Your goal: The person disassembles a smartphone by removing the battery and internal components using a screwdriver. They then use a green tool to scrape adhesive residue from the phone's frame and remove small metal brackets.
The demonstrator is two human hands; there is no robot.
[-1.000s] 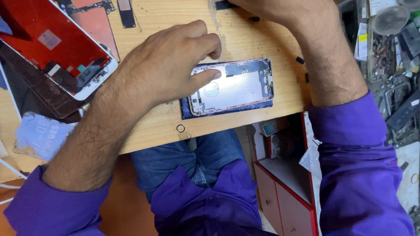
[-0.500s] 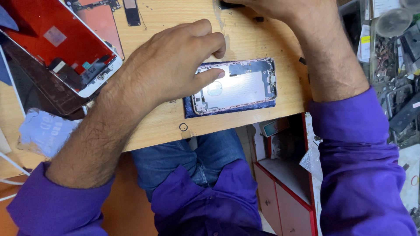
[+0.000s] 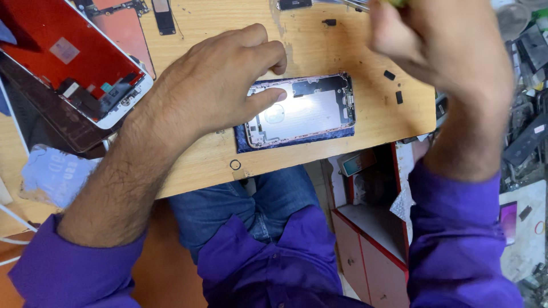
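Observation:
An open phone housing [image 3: 311, 111], metal inside and emptied, lies on a dark blue mat [image 3: 297, 142] on the wooden table [image 3: 228, 23]. My left hand [image 3: 211, 91] grips its left end, thumb pressed on the inside and fingers curled over the far edge. My right hand [image 3: 445, 51] is raised and blurred above the table's right end. Its fingers curl around something whose yellow-green end [image 3: 394, 2] pokes out at the top of the view; what it is cannot be told.
A red-backed phone screen assembly [image 3: 63, 57] lies at the far left over a darker panel. Small black parts [image 3: 389, 75] and a tiny ring [image 3: 235, 165] are scattered on the wood. A red cabinet [image 3: 371, 228] stands below; cluttered parts [image 3: 525, 114] fill the right.
My right hand has come back from the table's far edge and risen toward the camera, now with something in it. My left hand stays on the housing.

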